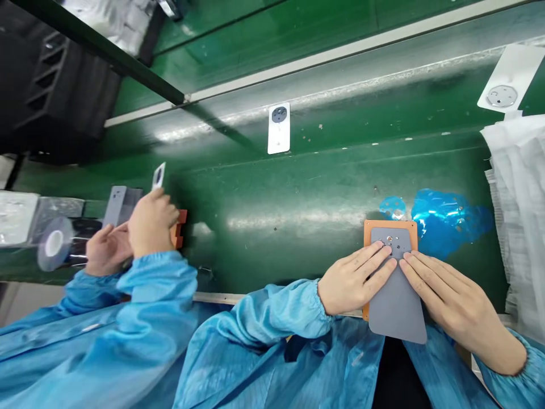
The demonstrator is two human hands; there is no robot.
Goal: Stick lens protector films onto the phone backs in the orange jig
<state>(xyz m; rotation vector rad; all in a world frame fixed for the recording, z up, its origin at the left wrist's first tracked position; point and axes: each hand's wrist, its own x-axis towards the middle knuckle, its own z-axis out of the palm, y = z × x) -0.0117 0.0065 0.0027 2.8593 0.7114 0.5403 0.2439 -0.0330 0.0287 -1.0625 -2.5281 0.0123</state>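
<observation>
A grey phone back panel (395,301) lies over an orange fixture plate (368,230), its lower end jutting past the plate toward my body. Small holes and bits show near the panel's top. My left hand (355,278) rests on the panel's left side with straight fingers laid flat just below those holes. From the other side, my right hand (451,298) touches the panel's right edge, its fingers outstretched and the tips close to the left ones. Neither hand is wrapped around anything. Crumpled blue film (447,221) lies beyond the plate, with a smaller round piece of film (392,208) beside it.
On my left, a co-worker's hands (145,227) hold a small white card, near a tape roll (54,244) and an orange block (179,228). A white panel (279,128) lies farther back. Stacked white foam sheets (522,210) bound the right side.
</observation>
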